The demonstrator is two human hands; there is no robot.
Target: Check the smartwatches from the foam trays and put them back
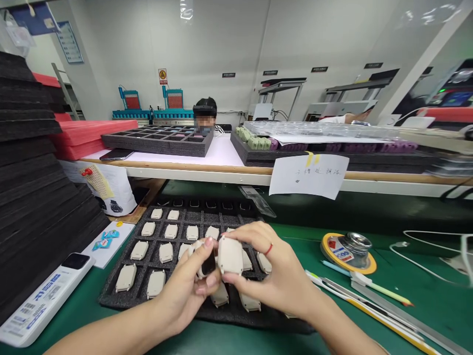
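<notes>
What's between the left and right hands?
In the head view, a dark-faced piece in the left hand and a pale case in the right hand, with the black tray below.

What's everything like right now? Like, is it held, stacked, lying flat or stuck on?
Left hand: gripping
Dark-faced piece: held, blurry
Right hand: gripping
Cream case: held, tipped up
Black foam tray: lying flat, cream cases in many compartments
Black foam sheets: stacked
Paper note: taped up, hanging
Yellow roll: lying flat
White device: lying flat, screen dark
</notes>
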